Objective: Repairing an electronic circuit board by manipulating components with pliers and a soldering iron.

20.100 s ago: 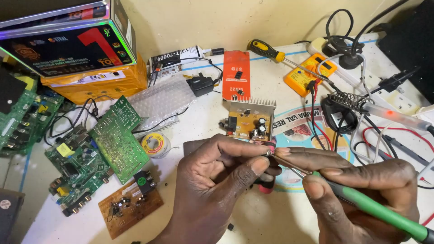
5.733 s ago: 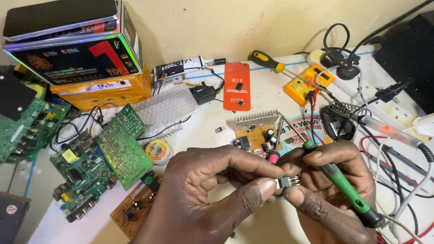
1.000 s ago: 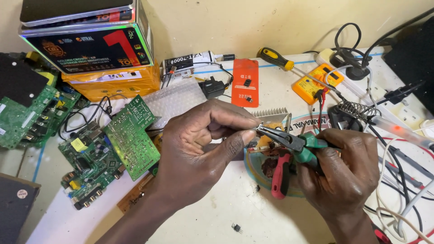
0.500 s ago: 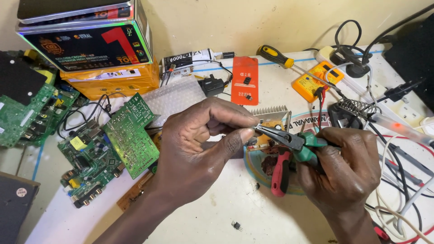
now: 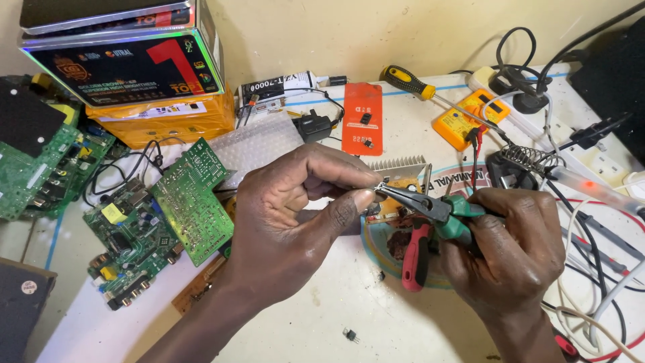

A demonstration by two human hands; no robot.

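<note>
Dark printed box (image 5: 127, 67) is stacked on an orange-yellow package (image 5: 168, 121), top left. White-labelled black tube (image 5: 279, 86) is laid beside them.

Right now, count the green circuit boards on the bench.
3: one at the far left edge, one tilted beside the left hand, one below it. Others may lie hidden.

A white worktable (image 5: 302, 329), marked with thin blue lines and crowded with clutter, stands against a plain cream-yellow wall (image 5: 376, 30) under soft, even light, with a dark shape at the far right corner.
</note>
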